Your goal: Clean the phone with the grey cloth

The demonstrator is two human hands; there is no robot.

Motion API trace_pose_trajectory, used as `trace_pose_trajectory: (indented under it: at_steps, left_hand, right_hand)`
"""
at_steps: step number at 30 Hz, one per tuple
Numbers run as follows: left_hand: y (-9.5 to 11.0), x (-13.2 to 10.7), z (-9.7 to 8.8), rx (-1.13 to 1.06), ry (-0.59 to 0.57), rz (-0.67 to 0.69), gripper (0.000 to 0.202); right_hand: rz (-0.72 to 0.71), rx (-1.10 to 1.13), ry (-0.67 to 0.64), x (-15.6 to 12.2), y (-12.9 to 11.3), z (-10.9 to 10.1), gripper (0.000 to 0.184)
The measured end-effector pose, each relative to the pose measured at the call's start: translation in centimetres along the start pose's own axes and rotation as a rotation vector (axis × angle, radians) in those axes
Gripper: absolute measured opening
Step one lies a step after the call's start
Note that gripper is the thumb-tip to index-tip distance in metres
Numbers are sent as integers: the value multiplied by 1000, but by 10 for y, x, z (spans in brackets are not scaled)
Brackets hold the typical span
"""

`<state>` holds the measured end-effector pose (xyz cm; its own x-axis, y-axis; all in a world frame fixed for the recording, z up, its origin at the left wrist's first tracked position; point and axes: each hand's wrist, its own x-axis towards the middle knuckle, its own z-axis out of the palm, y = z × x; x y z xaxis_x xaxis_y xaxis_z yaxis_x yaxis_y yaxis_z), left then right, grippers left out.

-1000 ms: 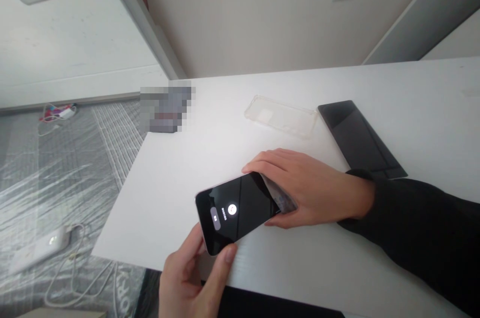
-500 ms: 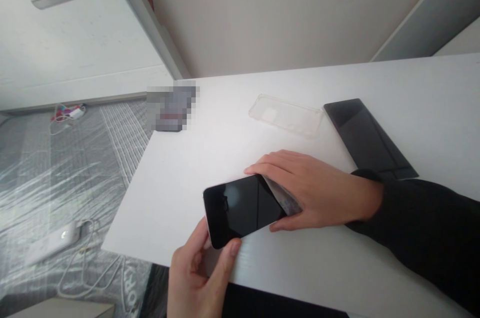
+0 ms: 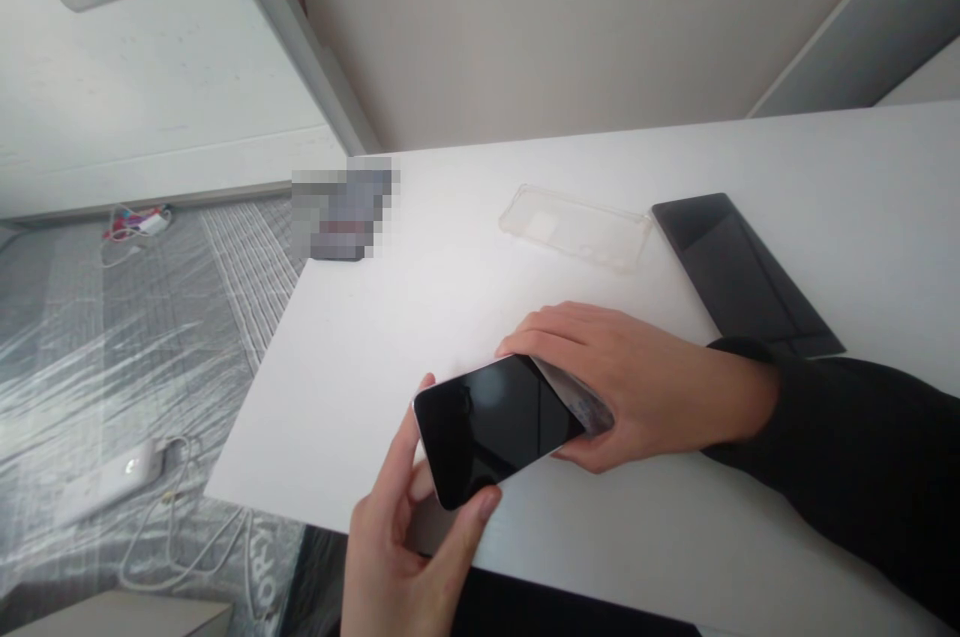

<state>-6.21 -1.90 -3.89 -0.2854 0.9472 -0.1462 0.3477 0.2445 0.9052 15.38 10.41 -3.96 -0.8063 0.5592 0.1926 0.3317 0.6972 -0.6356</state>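
Note:
A smartphone (image 3: 495, 432) with a dark, glossy screen is tilted over the white table, screen facing up. My left hand (image 3: 412, 517) is closed around its left end, thumb on the near edge and a fingertip at the far left corner. Over the right end curves my right hand (image 3: 615, 382), its fingers on the far edge and thumb on the near edge. Under that palm a greyish patch shows; I cannot tell whether it is a reflection or a thin sheet. A clear phone case (image 3: 574, 227) lies just beyond my hands.
A dark, flat tablet-like slab (image 3: 742, 272) lies by my right sleeve. At the table's far left corner is a blurred-out item (image 3: 349, 217). The white table (image 3: 330, 397) ends at left above a plastic-covered floor with a power strip (image 3: 112, 482) and cables.
Both hands and the phone have shifted slightly right and toward me. My left fingertip now shows at the phone's far left corner.

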Motion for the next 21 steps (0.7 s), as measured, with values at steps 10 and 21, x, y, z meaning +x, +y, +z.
trace_pose_trajectory:
  at_steps: [10,21]
  left_hand:
    - [5,-2,0,-73,-36,-51,89]
    - [2,4,-11,-18,-163,-36,83]
  right_hand:
    - [-45,-3,-14,-3,6,0,67]
    - [-45,3,-13,-2,5,-1,57]
